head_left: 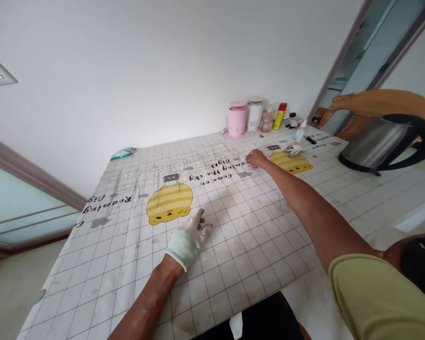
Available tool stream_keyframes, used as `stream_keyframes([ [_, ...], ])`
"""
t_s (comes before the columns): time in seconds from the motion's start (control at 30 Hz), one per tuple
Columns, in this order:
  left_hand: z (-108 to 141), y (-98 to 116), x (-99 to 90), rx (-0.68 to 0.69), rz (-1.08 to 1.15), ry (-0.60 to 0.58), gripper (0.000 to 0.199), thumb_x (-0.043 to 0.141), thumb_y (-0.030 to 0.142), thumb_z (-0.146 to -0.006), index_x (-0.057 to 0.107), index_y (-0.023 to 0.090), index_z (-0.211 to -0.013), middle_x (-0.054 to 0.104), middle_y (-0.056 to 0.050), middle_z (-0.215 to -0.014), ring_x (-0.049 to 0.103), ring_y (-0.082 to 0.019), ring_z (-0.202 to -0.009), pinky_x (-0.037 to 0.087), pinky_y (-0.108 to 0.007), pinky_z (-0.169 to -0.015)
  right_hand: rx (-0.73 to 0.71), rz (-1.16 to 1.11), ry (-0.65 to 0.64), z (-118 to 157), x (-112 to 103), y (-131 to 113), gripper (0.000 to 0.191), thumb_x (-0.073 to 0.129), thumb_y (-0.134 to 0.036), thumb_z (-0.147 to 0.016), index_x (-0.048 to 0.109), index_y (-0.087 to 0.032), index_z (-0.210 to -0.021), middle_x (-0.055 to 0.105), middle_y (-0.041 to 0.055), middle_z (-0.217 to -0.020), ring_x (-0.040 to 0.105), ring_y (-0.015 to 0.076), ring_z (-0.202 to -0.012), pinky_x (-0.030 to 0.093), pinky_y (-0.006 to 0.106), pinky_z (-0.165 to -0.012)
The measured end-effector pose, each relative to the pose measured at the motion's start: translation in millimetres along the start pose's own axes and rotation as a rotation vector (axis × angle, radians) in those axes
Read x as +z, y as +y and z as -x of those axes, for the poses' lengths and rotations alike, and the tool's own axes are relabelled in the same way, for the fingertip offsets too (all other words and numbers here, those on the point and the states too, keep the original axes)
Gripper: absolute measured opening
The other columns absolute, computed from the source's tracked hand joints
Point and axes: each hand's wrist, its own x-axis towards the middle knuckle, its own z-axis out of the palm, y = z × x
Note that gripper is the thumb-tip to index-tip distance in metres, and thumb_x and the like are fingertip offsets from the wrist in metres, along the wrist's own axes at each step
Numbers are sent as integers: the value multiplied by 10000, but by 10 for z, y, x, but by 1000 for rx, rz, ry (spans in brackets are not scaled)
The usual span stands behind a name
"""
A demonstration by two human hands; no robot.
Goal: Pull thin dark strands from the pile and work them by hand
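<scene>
My left hand (194,232), in a white glove with a pale green cuff, is low over the checked tablecloth (233,236), just right of a printed yellow bear balloon. Its fingers are spread and nothing shows in them. Bare and reaching to the far part of the table, my right hand (256,159) has its fingers curled down at the cloth beside the printed letters. What those fingers hold, if anything, is too small to make out. A crumpled white glove (296,149) lies to the right of it.
Along the wall stand a pink device (237,120), a white device (255,114), bottles and a yellow can with a red cap (279,116). A steel kettle (375,144) is at the right, before a wooden chair (382,104). A green-edged packet (123,153) lies at the far left corner.
</scene>
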Motion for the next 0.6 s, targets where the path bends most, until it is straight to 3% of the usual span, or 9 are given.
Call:
stream_keyframes([
  [0.17,14,9,-10,8,-19,-21,520,590,354,-1020,583,205,-1518,818,-78,-1225,781,-230,-1048,603,-379,-951,29,110,-41,-182,-9,-2,303,711,-393,-1037,737,-105,-949,713,108,-664,614,166,-509,568,276,-588],
  [0.37,-12,30,-39,-21,-22,-5,498,621,333,-1005,616,207,-1487,817,-76,-1212,770,-240,-1081,590,-359,-949,54,170,-39,-91,-98,52,526,518,-553,-1098,769,-92,-1072,776,190,-809,714,227,-599,616,330,-634],
  [0.5,-30,38,-48,-42,-3,9,481,621,308,-997,637,198,-1464,819,-72,-1205,767,-235,-1083,588,-349,-956,64,243,-17,175,-356,210,528,503,-528,-1106,771,-74,-1084,758,165,-756,728,220,-619,621,318,-659],
  [0.6,-33,44,-54,-47,-4,7,512,612,311,-1000,624,168,-1491,820,-82,-1208,764,-236,-1107,580,-340,-983,56,286,5,498,-724,428,421,553,-417,-1100,770,-61,-1038,749,160,-728,728,212,-630,610,296,-663],
])
